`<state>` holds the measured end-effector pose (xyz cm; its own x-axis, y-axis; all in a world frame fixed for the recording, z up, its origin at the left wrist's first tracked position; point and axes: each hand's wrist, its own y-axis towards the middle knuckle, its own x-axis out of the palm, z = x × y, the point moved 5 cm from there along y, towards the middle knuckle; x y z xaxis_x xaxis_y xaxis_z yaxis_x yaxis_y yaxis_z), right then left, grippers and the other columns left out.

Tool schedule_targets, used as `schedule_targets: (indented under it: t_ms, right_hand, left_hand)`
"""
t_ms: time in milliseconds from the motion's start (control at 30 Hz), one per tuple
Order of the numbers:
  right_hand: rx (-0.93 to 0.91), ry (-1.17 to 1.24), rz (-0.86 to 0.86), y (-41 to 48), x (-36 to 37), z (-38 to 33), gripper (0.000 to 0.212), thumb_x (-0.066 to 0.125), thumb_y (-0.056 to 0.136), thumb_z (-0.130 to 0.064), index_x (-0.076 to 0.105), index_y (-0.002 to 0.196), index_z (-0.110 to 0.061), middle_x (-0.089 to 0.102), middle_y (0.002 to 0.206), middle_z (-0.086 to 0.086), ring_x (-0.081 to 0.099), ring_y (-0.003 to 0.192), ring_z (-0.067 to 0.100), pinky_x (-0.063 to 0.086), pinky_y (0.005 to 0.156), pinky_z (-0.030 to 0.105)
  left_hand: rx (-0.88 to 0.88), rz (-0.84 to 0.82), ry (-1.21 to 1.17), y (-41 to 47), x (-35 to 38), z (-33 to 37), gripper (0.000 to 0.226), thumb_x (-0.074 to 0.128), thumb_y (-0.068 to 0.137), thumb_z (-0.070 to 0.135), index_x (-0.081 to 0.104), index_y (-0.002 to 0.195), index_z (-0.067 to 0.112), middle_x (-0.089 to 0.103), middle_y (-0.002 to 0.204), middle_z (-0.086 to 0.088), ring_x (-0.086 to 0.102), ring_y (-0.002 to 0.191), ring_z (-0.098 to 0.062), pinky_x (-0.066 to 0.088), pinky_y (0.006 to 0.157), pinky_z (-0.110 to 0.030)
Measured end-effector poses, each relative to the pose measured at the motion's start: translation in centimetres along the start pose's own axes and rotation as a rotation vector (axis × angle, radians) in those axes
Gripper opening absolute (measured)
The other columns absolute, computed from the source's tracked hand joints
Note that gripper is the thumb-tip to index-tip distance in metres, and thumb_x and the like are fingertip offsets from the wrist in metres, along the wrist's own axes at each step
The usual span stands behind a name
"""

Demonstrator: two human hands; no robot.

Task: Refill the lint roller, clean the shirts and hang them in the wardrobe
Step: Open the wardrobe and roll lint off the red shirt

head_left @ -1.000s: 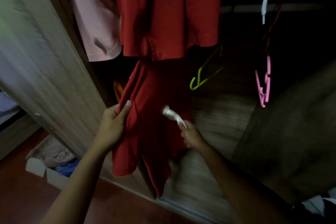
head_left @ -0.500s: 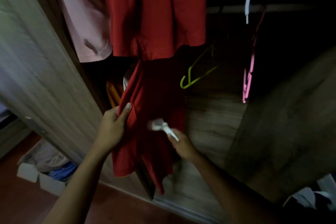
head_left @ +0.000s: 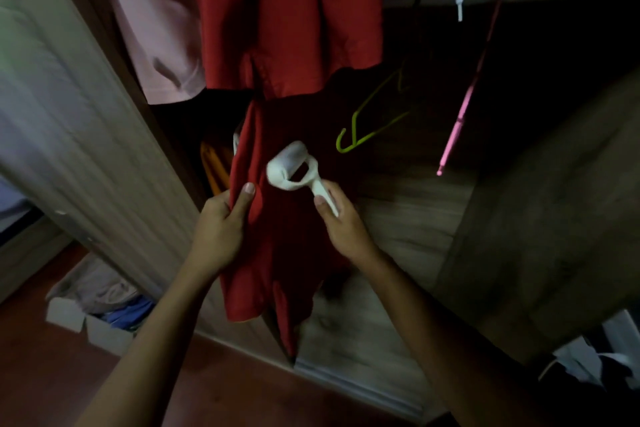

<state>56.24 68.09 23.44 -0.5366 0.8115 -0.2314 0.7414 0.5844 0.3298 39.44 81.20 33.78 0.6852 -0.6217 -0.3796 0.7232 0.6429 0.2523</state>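
Inside the dim wooden wardrobe point(head_left: 398, 225), left hand point(head_left: 216, 229) pinches red shirt point(head_left: 277, 236); right hand point(head_left: 341, 222) grasps lint roller point(head_left: 292, 166).

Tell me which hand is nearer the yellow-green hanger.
Right. The right hand, gripping the lint roller, sits just below-left of the yellow-green hanger. The left hand pinches the red shirt farther left.

Your L hand point(head_left: 221, 229) pinched red shirt point(head_left: 277, 253) edge; R hand point(head_left: 341, 224) held white lint roller point(head_left: 291, 166) against fabric.
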Motion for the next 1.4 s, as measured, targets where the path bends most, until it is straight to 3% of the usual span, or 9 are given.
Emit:
schedule_targets:
  t_ms: [133,233,367,500,667,800,900,1167,1400]
  right_hand:
    - [0.256,-0.129,-0.179,-5.8,4.5,9.0,0.059,0.044,0.092,-0.065,0.049,0.141,-0.033,0.060,0.136,-0.005,0.057,0.125,0.014,0.045,0.107,0.042]
    - [0.339,-0.184,-0.323,-9.9,6.9,10.7,0.039,0.050,0.100,-0.043,0.050,0.138,-0.031,0.063,0.131,0.001,0.059,0.121,0.019,0.047,0.104,0.041]
    - [0.281,-0.214,-0.265,-8.6,6.6,10.1,0.038,0.053,0.101,-0.033,0.054,0.138,-0.022,0.063,0.133,0.003,0.058,0.123,0.021,0.039,0.099,0.021]
    - [0.192,-0.194,-0.070,-3.4,2.5,8.4,0.043,0.051,0.101,-0.034,0.055,0.138,-0.013,0.060,0.138,0.006,0.054,0.130,0.023,0.038,0.112,0.039]
    - [0.094,-0.026,0.206,1.9,-3.5,2.3,0.025,0.051,0.103,-0.024,0.058,0.124,-0.012,0.062,0.101,-0.005,0.057,0.085,-0.001,0.043,0.075,0.009]
    - [0.079,0.067,0.258,4.5,-4.0,-0.2,0.024,0.048,0.103,-0.030,0.056,0.118,-0.014,0.052,0.080,-0.008,0.046,0.059,-0.002,0.039,0.054,0.013]
    - [0.154,0.034,0.207,3.7,-1.3,2.8,0.034,0.050,0.103,-0.028,0.053,0.132,-0.010,0.060,0.103,-0.006,0.059,0.084,0.006,0.046,0.075,0.020]
    - [0.524,-0.182,-0.241,-4.7,6.7,14.6,0.034,0.050,0.103,-0.026,0.055,0.133,-0.011,0.062,0.125,0.013,0.059,0.116,0.029,0.037,0.084,0.024]
    - [0.406,-0.085,0.098,2.9,0.5,9.8,0.029,0.052,0.102,-0.022,0.058,0.123,-0.003,0.058,0.100,0.007,0.055,0.091,0.020,0.034,0.070,0.020]
  left_hand:
    - [0.012,0.003,-0.014,-0.6,0.3,-0.4,0.054,0.051,0.103,0.040,0.055,0.076,-0.006,0.058,0.063,-0.012,0.053,0.056,-0.020,0.042,0.057,-0.035]
    - [0.021,-0.009,-0.011,-0.9,0.7,-0.2,0.053,0.050,0.103,0.038,0.053,0.078,-0.009,0.058,0.062,-0.013,0.054,0.054,-0.020,0.041,0.052,-0.030]
    - [0.032,0.006,0.022,-0.7,0.1,0.2,0.047,0.049,0.104,0.033,0.055,0.069,0.003,0.059,0.055,0.001,0.055,0.050,-0.012,0.041,0.048,-0.023]
    - [-0.007,0.043,-0.006,-0.5,-0.8,-0.2,0.041,0.049,0.105,0.029,0.060,0.068,0.013,0.063,0.053,0.006,0.056,0.047,-0.006,0.044,0.046,-0.020]
    - [-0.018,0.057,0.001,-0.6,-0.8,-0.5,0.045,0.048,0.105,0.030,0.051,0.064,0.013,0.050,0.046,0.010,0.043,0.039,-0.002,0.034,0.040,-0.017]
    - [-0.018,0.032,-0.011,-0.7,-0.9,-0.6,0.048,0.049,0.105,0.032,0.058,0.079,-0.007,0.057,0.059,-0.015,0.051,0.050,-0.017,0.041,0.044,-0.024]
    - [-0.021,0.024,-0.034,-0.6,-1.1,-0.6,0.052,0.049,0.104,0.037,0.058,0.085,-0.011,0.064,0.071,-0.031,0.059,0.061,-0.027,0.051,0.054,-0.043]
    - [-0.043,0.042,0.020,-0.6,-1.4,-0.7,0.043,0.050,0.104,0.034,0.055,0.076,0.001,0.053,0.055,-0.005,0.048,0.045,-0.014,0.037,0.044,-0.023]
    - [-0.053,0.049,0.047,-0.1,-2.1,-1.7,0.058,0.052,0.102,0.045,0.052,0.084,-0.011,0.054,0.066,-0.013,0.048,0.057,-0.022,0.042,0.053,-0.042]
